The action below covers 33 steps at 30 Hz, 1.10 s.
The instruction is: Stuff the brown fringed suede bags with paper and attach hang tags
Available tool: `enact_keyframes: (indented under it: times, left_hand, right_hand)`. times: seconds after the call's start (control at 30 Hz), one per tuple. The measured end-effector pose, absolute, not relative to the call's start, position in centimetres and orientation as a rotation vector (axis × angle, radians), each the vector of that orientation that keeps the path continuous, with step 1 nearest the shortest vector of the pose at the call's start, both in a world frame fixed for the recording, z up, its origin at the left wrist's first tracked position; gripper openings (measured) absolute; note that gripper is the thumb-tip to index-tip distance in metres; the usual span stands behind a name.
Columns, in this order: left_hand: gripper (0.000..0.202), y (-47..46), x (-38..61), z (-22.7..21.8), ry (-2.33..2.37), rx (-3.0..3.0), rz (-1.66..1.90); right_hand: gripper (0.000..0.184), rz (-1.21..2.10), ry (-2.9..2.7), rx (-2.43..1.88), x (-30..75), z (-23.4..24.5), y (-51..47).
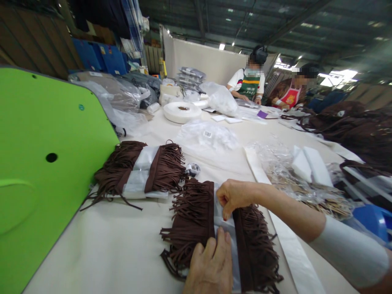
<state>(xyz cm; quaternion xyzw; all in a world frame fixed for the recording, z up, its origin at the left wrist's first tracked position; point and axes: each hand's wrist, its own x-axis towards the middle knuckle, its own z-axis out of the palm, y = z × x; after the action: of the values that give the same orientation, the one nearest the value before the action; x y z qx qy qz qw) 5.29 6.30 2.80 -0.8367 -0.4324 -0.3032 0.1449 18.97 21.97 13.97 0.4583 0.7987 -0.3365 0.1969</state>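
A dark brown fringed piece (pixel 196 222) lies right in front of me, with a shiny translucent plastic strip (pixel 235 245) down its middle. My left hand (pixel 211 261) rests on the strip's near part, fingers stretched out flat. Just beyond it, my right hand (pixel 235 196) is closed in a pinch at the strip's upper part. Whatever sits between those fingertips is too small to make out. A second brown fringed piece (pixel 165 165) lies to the left, crossed by similar plastic bands. Between the two pieces is a small clear plastic-wrapped bundle (pixel 192 170).
A bright green panel (pixel 61 134) stands along the left. Clear bags (pixel 208 136) and a white roll (pixel 182 111) lie farther back. To the right are plastic packets (pixel 281 167), white foam pieces (pixel 312 163) and a brown fabric heap (pixel 358 122). Two people (pixel 251 83) work across the table.
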Motion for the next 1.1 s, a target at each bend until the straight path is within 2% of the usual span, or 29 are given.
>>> enact_keyframes:
  times: [0.17,0.33,0.43,0.47,0.57,0.67,0.83,0.9,1.03,1.1]
  left_hand:
    - [0.035,6.6,5.2,2.7,-1.208,-2.388,-0.881]
    - [0.035,6.5,5.5,2.7,-1.285,-2.360,-0.919]
    - [0.033,6.5,5.8,2.5,-1.321,-2.304,-0.986]
    - [0.032,6.5,6.0,2.4,-1.339,-2.274,-1.011]
    - [0.031,6.6,6.5,2.0,-1.396,-2.195,-1.059]
    - [0.027,6.5,6.6,1.9,-1.385,-2.152,-1.064]
    - [0.015,6.9,4.8,3.9,-1.363,-2.371,-1.006]
    - [0.016,7.8,3.7,5.6,-1.365,-2.517,-0.936]
    - [0.036,11.1,2.5,8.5,-1.450,-2.664,-0.588]
    - [0.034,12.8,2.2,9.5,-1.506,-2.673,-0.422]
  right_hand:
    - [0.037,-0.904,2.354,1.397,20.1,13.1,23.0]
    - [0.028,-0.894,2.422,1.474,21.8,13.0,24.1]
    - [0.012,-0.697,2.565,1.610,21.3,14.0,21.4]
    - [0.013,-0.599,2.648,1.652,20.9,14.2,19.8]
    - [0.026,-0.393,2.993,1.463,19.9,13.0,14.3]
    - [0.035,-0.009,3.272,1.286,20.0,10.4,10.8]
    - [0.046,0.405,3.359,1.253,20.7,8.5,9.6]
    - [0.044,0.513,3.349,1.306,20.7,8.1,9.2]
    - [0.038,0.704,3.308,1.444,20.4,6.5,8.2]
    - [0.038,0.705,3.301,1.456,20.3,5.9,8.0]
